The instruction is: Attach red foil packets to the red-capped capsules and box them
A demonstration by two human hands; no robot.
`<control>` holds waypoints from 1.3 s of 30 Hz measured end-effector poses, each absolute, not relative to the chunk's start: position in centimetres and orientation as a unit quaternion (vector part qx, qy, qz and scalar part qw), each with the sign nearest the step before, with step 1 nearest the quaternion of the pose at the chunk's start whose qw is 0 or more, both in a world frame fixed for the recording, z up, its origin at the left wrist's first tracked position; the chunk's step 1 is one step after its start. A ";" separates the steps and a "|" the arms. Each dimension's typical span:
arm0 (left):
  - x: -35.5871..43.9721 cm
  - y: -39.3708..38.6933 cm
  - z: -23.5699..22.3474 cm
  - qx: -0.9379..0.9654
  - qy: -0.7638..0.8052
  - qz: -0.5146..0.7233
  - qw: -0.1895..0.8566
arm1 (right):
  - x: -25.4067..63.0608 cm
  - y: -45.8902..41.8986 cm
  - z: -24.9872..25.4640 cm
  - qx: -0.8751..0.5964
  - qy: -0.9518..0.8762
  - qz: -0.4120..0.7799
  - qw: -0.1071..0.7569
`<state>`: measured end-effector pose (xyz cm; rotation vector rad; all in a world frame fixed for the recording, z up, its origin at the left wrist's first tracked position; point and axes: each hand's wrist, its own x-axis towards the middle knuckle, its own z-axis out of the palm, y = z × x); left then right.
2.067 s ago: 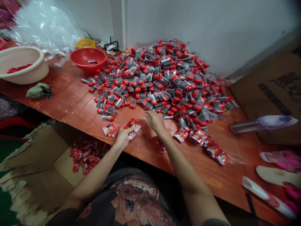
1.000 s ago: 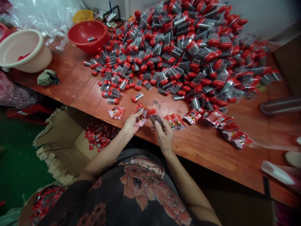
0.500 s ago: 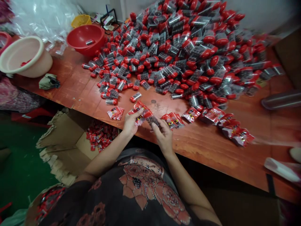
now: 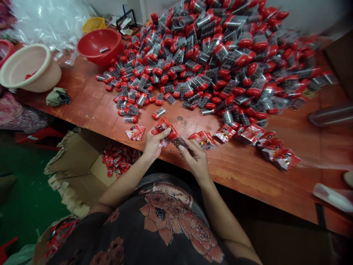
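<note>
My left hand grips a red foil sachet printed with a small picture. The red-capped end of a clear plastic tube sits at the sachet's mouth and looks partly inside it. The tube holds dark contents, and my right hand pinches its lower end. Both hands are over the front edge of the orange-red wooden table. A large heap of similar red-capped tubes lies just beyond them. Filled sachets lie in loose groups on either side.
A torn cardboard box below the table edge holds red sachets. At the back left stand a red bowl, a beige basin and a yellow basket. Clear plastic bags lie behind them.
The sachet now covers the tube's red cap, which showed in earlier frames. My hands are closer together than one second ago, and the view has shifted only slightly.
</note>
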<state>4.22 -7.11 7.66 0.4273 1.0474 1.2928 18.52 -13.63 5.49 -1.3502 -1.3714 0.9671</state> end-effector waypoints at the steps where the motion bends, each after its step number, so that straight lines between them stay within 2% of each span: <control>1: 4.3 -7.1 7.7 0.188 0.459 0.572 0.653 | 18.6 -13.7 5.7 -0.552 -0.570 0.386 0.471; 9: 4.4 -7.4 8.1 0.197 0.446 0.576 0.656 | 18.3 -14.1 7.1 -0.538 -0.619 0.334 0.464; 15: 4.4 -7.9 7.9 0.205 0.440 0.571 0.662 | 18.8 -14.1 7.3 -0.544 -0.561 0.410 0.470; 24: 4.2 -8.4 8.8 0.245 0.462 0.528 0.669 | 18.6 -14.1 6.4 -0.540 -0.420 0.502 0.529; 31: 4.2 -9.0 8.5 0.255 0.474 0.510 0.670 | 17.7 -14.7 6.3 -0.575 -0.446 0.413 0.548; 36: 3.6 -8.9 8.1 0.273 0.467 0.470 0.698 | 17.4 -14.3 5.5 -0.535 -0.403 0.506 0.544; 39: 3.2 -8.4 8.2 0.277 0.463 0.469 0.700 | 17.2 -14.1 5.4 -0.531 -0.409 0.510 0.539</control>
